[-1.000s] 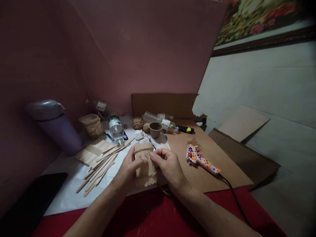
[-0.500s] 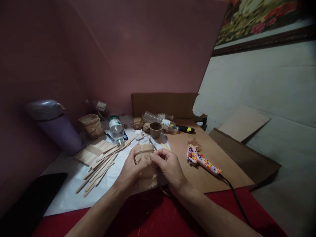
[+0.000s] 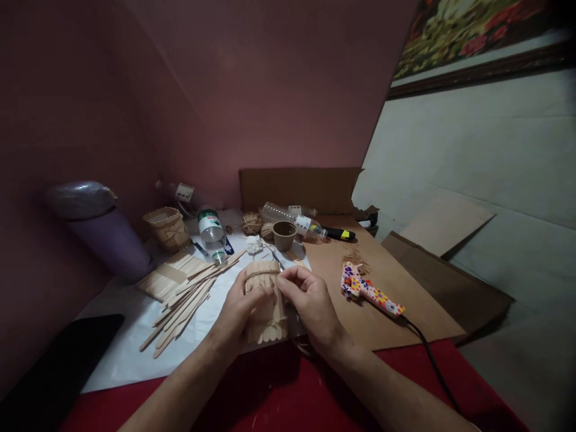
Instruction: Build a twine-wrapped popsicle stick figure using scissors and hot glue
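Stick cup has turned, its lower end showing more; left hand wraps it, right hand pinches its twine band.

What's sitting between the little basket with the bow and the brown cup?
In the head view, a clear plastic bottle lies nearest the basket, then a small white lump and a ball of twine beside the cup.
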A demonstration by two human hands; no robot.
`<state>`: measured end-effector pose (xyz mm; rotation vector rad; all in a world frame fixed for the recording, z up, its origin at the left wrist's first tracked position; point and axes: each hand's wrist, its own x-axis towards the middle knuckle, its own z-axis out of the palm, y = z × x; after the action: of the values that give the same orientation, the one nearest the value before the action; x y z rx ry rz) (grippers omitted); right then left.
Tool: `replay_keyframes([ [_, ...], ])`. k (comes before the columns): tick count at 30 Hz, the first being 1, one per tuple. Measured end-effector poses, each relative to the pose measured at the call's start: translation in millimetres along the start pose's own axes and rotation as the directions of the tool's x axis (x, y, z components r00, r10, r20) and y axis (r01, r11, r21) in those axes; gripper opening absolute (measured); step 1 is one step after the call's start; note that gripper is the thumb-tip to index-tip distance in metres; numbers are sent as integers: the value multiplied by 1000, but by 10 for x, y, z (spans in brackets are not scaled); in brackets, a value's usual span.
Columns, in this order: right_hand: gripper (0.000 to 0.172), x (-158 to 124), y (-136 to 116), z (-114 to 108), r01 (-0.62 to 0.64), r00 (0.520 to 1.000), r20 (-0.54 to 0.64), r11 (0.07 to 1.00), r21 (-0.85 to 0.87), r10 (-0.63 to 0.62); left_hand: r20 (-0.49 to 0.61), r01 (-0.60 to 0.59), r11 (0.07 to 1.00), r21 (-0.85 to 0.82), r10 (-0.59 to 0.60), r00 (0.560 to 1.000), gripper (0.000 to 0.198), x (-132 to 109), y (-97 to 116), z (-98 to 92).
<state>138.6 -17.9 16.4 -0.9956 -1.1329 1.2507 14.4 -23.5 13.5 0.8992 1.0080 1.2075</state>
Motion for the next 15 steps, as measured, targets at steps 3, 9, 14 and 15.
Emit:
replay_keyframes([
  [3,15,-6,-11,0,47,999,10,998,-41,-47,-1,-10,1000,-7,10,1000,46,-8,1,-4],
  [9,15,-10,-14,-3,63,998,23,991,-119,-61,27,-10,1000,-19,10,1000,45,-11,-14,-17],
  [14,14,-2,-5,4,95,995,10,979,-180,-94,29,-9,1000,-16,9,1000,45,-8,-17,-9],
  [15,15,-2,-6,3,100,995,12,978,-184,-100,26,-9,1000,-16,10,1000,45,-13,-14,-2],
])
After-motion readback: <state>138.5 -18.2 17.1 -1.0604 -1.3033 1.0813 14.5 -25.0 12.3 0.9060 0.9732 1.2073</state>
